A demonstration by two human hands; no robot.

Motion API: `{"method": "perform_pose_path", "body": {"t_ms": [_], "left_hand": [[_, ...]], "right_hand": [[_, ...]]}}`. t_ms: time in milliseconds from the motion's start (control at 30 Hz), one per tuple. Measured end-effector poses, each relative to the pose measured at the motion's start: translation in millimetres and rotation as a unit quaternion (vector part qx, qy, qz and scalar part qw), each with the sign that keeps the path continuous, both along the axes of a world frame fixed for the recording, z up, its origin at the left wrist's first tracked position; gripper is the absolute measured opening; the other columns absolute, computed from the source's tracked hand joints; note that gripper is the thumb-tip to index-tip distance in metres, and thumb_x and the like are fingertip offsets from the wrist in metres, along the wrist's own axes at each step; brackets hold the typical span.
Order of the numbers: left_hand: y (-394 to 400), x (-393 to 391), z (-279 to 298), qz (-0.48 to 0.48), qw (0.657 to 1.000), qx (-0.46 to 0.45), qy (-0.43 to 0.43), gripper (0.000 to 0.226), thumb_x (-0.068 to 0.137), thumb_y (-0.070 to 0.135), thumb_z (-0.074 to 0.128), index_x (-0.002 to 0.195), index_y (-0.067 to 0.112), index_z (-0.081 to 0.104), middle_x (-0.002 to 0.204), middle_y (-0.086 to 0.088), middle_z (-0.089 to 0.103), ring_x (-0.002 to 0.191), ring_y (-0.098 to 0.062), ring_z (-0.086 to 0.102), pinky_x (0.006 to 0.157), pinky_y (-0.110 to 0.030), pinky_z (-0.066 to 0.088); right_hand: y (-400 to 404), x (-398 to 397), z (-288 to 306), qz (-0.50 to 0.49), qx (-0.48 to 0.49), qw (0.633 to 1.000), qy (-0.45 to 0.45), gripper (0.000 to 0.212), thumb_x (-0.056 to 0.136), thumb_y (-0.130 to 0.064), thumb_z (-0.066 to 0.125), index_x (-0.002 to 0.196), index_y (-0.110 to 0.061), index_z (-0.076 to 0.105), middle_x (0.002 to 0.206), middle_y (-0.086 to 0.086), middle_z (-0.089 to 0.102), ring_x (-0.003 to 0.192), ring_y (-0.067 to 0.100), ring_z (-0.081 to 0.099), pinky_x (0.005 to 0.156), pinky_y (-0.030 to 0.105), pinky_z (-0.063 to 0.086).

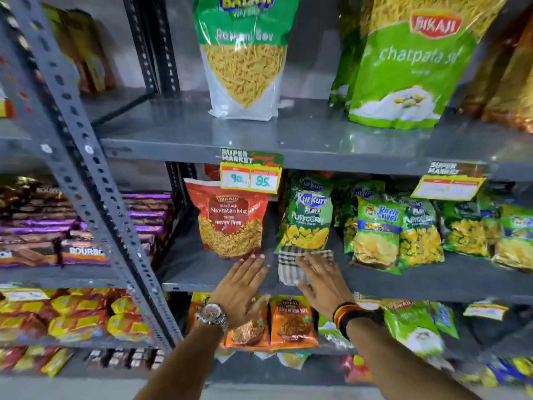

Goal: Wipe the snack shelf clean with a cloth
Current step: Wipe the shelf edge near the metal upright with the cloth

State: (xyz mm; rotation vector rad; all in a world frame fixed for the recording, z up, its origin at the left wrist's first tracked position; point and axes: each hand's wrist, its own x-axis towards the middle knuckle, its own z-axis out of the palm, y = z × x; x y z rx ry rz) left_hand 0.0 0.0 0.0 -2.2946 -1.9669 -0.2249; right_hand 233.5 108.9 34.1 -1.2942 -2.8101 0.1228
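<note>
A grey-and-white checked cloth (288, 267) lies flat on the grey metal snack shelf (432, 281) in the middle row. My right hand (320, 281) rests palm-down on the cloth's right part, fingers spread, covering some of it. My left hand (242, 287) is flat and open just left of the cloth, fingertips at the base of a red Navratan Mix bag (230, 220). A green Kurkure Puffcorn bag (308, 220) stands right behind the cloth.
More green chip bags (403, 235) fill the shelf to the right. Large sev bags (245, 59) stand on the shelf above, orange packets (291, 321) below. A slotted grey upright (95, 197) runs diagonally at left, with biscuit packs (83, 249) beyond. Price tags (250, 174) hang from the upper shelf edge.
</note>
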Motion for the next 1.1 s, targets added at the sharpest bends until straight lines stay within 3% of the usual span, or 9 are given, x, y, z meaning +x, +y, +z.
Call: {"method": "perform_pose_path", "body": {"t_ms": [67,267,400,533,700,833,1100], "left_hand": [[7.5,-9.7,-14.2,-0.007,1.0,-0.005,0.016,0.071,0.103,0.058,0.025,0.157,0.013,0.031,0.167,-0.01,0.023,0.153,-0.03,0.023,0.122,-0.045,0.011],[15.7,-29.3,-38.9,-0.043,0.998,-0.036,0.029,0.072,0.104,0.059,0.027,0.159,0.012,0.025,0.167,-0.009,0.021,0.155,-0.027,0.017,0.123,-0.044,0.01],[29.9,-39.0,-42.2,-0.064,0.996,-0.044,0.04,0.068,0.106,0.052,0.029,0.16,0.011,0.022,0.168,-0.01,0.019,0.155,-0.027,0.016,0.123,-0.047,0.021],[35.7,-45.5,-46.5,-0.08,0.995,-0.024,0.05,0.063,0.108,0.048,0.026,0.16,0.013,0.022,0.168,-0.009,0.02,0.155,-0.025,0.016,0.124,-0.045,0.02],[37.5,-48.9,-51.2,-0.091,0.995,-0.007,0.044,0.061,0.108,0.046,0.026,0.16,0.014,0.021,0.167,-0.007,0.02,0.155,-0.024,0.016,0.126,-0.043,0.02],[39.7,-50.2,-54.9,-0.096,0.995,0.004,0.042,0.062,0.108,0.046,0.024,0.16,0.012,0.021,0.167,-0.008,0.02,0.155,-0.024,0.015,0.126,-0.042,0.018],[30.8,-39.6,-43.8,-0.061,0.997,-0.012,0.053,0.063,0.105,0.046,0.028,0.158,0.013,0.027,0.166,-0.008,0.026,0.153,-0.025,0.023,0.125,-0.043,0.022]], "right_hand": [[3.8,-6.7,-14.1,-0.019,0.007,1.0,0.0,0.061,0.097,-0.057,0.025,0.15,-0.028,0.03,0.16,0.003,0.027,0.146,0.027,0.029,0.116,0.056,0.024],[-20.9,-0.7,-30.5,-0.016,0.073,0.997,0.023,0.058,0.096,-0.061,0.025,0.137,-0.028,0.049,0.134,0.001,0.056,0.12,0.028,0.054,0.104,0.051,0.036],[-2.4,-5.8,-19.2,-0.03,0.072,0.996,0.039,0.052,0.095,-0.059,0.031,0.136,-0.034,0.049,0.14,0.001,0.049,0.128,0.027,0.046,0.111,0.057,0.026],[7.1,-13.8,-35.4,-0.036,0.01,0.999,0.014,0.057,0.094,-0.067,0.02,0.144,-0.043,0.033,0.155,-0.001,0.032,0.143,0.026,0.03,0.11,0.062,0.024],[-5.3,-14.5,-46.0,-0.073,0.055,0.994,0.062,0.057,0.092,-0.072,0.022,0.132,-0.042,0.048,0.147,-0.003,0.04,0.138,0.023,0.037,0.102,0.058,0.031],[2.9,-26.7,-50.9,-0.095,0.054,0.992,0.065,0.058,0.091,-0.073,0.023,0.134,-0.042,0.047,0.149,-0.002,0.041,0.139,0.024,0.036,0.102,0.062,0.03],[-15.6,-10.9,-43.9,-0.047,0.027,0.996,0.071,0.038,0.096,-0.05,0.042,0.133,-0.042,0.047,0.135,-0.005,0.052,0.126,0.022,0.048,0.105,0.053,0.034]]}}
